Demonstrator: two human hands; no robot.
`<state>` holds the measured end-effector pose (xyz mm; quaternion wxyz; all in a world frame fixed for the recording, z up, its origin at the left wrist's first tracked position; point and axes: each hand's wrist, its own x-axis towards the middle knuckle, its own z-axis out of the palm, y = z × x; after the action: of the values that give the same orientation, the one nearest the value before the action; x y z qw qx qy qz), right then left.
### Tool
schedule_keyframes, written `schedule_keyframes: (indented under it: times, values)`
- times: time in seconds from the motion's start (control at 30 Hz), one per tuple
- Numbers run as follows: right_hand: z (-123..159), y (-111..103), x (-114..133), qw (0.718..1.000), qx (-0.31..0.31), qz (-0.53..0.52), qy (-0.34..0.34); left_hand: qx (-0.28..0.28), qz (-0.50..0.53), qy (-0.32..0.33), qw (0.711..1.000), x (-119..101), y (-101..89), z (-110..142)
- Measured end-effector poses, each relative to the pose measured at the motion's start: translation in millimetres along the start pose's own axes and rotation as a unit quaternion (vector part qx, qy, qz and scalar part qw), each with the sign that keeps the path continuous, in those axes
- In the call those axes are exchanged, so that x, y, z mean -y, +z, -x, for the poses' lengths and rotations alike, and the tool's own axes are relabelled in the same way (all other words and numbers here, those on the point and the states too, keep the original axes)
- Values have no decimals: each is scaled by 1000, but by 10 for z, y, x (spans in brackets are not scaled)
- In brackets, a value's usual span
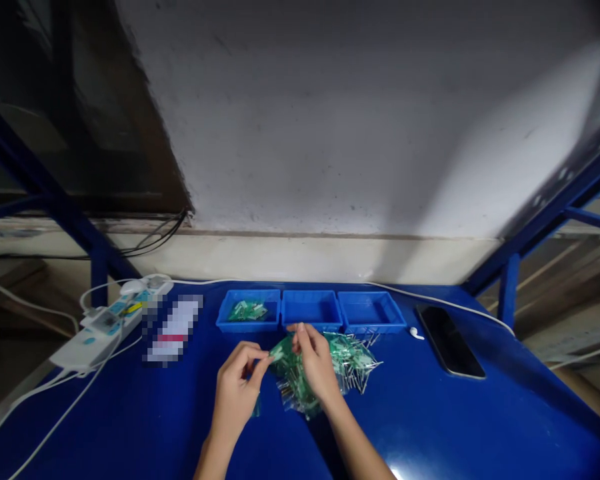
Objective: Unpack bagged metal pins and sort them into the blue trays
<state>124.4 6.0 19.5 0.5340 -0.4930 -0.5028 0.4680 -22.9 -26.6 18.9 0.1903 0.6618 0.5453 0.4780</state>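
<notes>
The person's left hand [239,385] pinches the edge of a small green packet [279,352] between thumb and fingertips. The right hand [311,357], just beside it, has its thumb and fingers drawn together above the pile; whether it grips anything is hard to make out. Beneath and around the right hand lies the pile of green packets [307,393], with thin metallic pins [359,375] spreading out on its right side. Just beyond stand three blue bins in a row: the left bin [249,327] holds more green packets, while the middle bin [311,327] and right bin [373,328] show bare floors. Farther right on the blue table [405,407] lie a white earbud [416,333] and a dark phone [451,341]; a white power strip [105,327] lies at the left.
</notes>
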Motion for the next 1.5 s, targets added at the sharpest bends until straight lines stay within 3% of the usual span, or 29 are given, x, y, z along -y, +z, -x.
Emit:
schedule_keyframes:
  times: [0.13,0.37,0.47,0.53,0.63,0.7,0.77,0.83,0.93,1.07,1.17,1.23,1.3,1.37,1.5]
  values:
    - [-13,-5,18,985,63,-112,112,25,-11,15,1000,20,-22,8]
    - [6,43,3,958,46,-252,132,27,-10,26,999,28,-56,7]
    - [-1,61,-40,953,58,-265,136,18,33,-9,999,53,-22,24]
    - [-7,53,-48,970,55,-213,100,1,64,-71,995,83,8,43]
    - [4,25,-15,995,51,-81,-25,-2,123,-217,969,120,47,81]
    - [33,14,23,989,49,-3,-136,11,201,-309,929,123,58,92]
    - [76,20,58,972,58,56,-223,23,284,-350,892,108,55,77]
    - [122,40,80,955,81,97,-268,27,312,-337,888,87,48,43]
    - [160,72,80,952,101,124,-263,-14,259,-263,929,78,54,17]
    - [129,89,15,986,89,67,-128,-70,101,-108,987,107,90,102]
    - [89,91,-46,996,82,-20,3,-67,-1,-22,997,129,107,179]
    - [74,89,-62,996,72,-47,28,-67,-27,-16,997,140,117,189]
    - [67,80,-48,998,49,-23,-23,-66,-22,-50,996,145,131,160]
    - [65,58,-16,992,29,33,-115,-58,28,-120,991,135,147,109]
    - [75,10,22,959,44,123,-253,-63,209,-287,933,67,145,4]
